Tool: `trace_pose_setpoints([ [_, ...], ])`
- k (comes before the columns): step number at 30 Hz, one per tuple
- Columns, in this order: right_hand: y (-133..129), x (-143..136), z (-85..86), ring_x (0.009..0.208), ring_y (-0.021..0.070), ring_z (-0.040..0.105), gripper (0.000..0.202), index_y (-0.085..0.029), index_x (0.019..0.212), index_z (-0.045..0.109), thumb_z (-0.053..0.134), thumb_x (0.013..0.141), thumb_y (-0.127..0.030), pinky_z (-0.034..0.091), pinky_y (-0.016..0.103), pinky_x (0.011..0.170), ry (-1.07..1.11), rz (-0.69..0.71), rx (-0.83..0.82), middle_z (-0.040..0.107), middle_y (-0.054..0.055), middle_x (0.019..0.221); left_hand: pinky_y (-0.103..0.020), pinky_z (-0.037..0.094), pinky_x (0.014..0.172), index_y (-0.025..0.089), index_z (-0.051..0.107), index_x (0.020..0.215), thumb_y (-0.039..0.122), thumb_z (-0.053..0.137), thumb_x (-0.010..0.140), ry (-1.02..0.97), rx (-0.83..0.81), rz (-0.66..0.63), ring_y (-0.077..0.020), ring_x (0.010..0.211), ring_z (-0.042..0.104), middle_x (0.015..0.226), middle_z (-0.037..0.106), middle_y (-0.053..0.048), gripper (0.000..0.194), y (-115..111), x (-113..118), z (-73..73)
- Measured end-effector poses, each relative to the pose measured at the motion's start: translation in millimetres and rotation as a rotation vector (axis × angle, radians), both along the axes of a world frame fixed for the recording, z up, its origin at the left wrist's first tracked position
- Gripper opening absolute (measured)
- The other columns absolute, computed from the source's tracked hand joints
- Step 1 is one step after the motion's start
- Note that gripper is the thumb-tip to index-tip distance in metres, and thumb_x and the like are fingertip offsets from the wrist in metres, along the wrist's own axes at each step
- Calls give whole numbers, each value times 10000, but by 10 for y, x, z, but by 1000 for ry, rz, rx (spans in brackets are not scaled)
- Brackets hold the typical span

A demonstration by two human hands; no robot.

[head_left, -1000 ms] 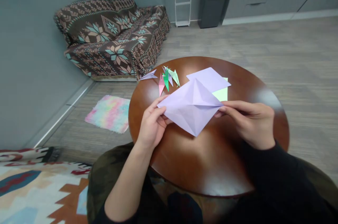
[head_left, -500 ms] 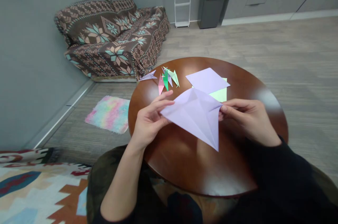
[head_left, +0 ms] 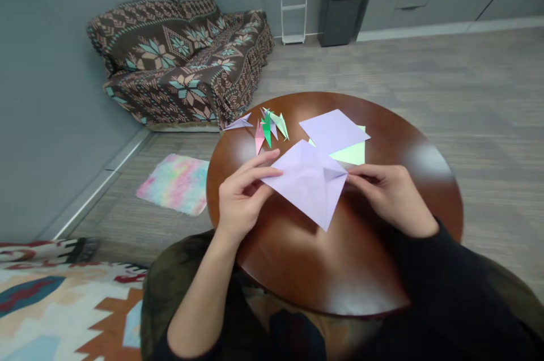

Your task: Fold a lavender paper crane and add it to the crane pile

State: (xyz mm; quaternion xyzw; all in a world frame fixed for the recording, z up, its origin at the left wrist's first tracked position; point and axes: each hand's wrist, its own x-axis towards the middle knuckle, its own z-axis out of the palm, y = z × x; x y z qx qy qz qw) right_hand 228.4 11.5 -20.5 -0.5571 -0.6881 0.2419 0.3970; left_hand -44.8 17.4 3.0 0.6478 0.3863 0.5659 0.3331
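A creased lilac paper (head_left: 306, 182) is held up between my two hands over the round brown table (head_left: 340, 287). My left hand (head_left: 246, 194) grips its left corner, thumb below and fingers above. On the other side, my right hand (head_left: 389, 194) pinches the right corner, where a small fold stands out. One corner of the paper points down toward me. Just behind it, a flat lilac sheet (head_left: 335, 130) lies over a light green sheet (head_left: 352, 152).
Several folded paper figures lie at the table's back left, among them a green one (head_left: 267, 130), a pink one (head_left: 259, 137) and a lilac one (head_left: 240, 122). Beyond are a covered sofa (head_left: 182, 60) and a fluffy pastel rug (head_left: 174, 182).
The held paper has opened flatter, and its lower corner has shifted left and up. My right hand has moved slightly left with its corner; my left hand has barely moved.
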Motion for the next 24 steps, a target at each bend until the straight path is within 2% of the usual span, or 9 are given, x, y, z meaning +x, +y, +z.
trace_pose_setpoints([
  [6, 1, 31, 8, 749, 253, 767, 163, -207, 916, 821, 678, 899, -283, 573, 328, 684, -72, -10, 79, 822, 49, 894, -391, 516, 1028, 260, 819, 886, 163, 690, 858, -28, 51, 207, -230, 1080, 698, 1085, 776, -34, 163, 10, 31, -18],
  [9, -1, 24, 13, 738, 250, 761, 143, -201, 894, 817, 688, 890, -262, 547, 322, 667, -80, -35, 117, 821, 48, 879, -329, 559, 918, 241, 812, 870, 155, 694, 853, -74, 38, 284, -201, 958, 715, 942, 779, -26, 147, 14, 42, -44],
  [11, -1, 26, 14, 746, 251, 758, 144, -195, 896, 812, 684, 895, -260, 540, 324, 670, -74, -30, 113, 820, 51, 880, -282, 563, 842, 235, 802, 886, 137, 687, 857, -76, 49, 282, -171, 878, 708, 896, 766, -18, 154, 22, 29, -64],
  [14, 0, 34, 31, 767, 246, 754, 162, -194, 907, 806, 667, 912, -276, 541, 323, 691, -66, 32, 73, 819, 53, 901, -271, 563, 824, 230, 777, 975, 97, 684, 845, -37, 128, 136, -170, 913, 704, 961, 756, -27, 209, 35, -23, -78],
  [18, -7, 40, 90, 784, 235, 738, 192, -196, 896, 796, 649, 929, -315, 536, 319, 719, -66, 152, -14, 810, 50, 890, -345, 560, 945, 225, 758, 1084, 12, 658, 826, 172, 256, -121, -214, 1086, 695, 1161, 746, -73, 349, 27, -95, -63],
  [21, -20, 38, 143, 783, 222, 721, 216, -201, 871, 783, 647, 931, -357, 536, 307, 726, -19, 194, -84, 798, 43, 868, -346, 564, 962, 245, 757, 1152, -54, 598, 837, 299, 326, -232, -214, 1123, 698, 1263, 719, -83, 462, 4, -120, -51],
  [24, -33, 36, 190, 768, 207, 708, 249, -201, 840, 767, 637, 936, -390, 540, 288, 712, 51, 211, -154, 781, 36, 827, -332, 578, 956, 285, 743, 1209, -68, 593, 848, 303, 349, -306, -214, 1151, 696, 1314, 700, -72, 526, -13, -130, -48],
])
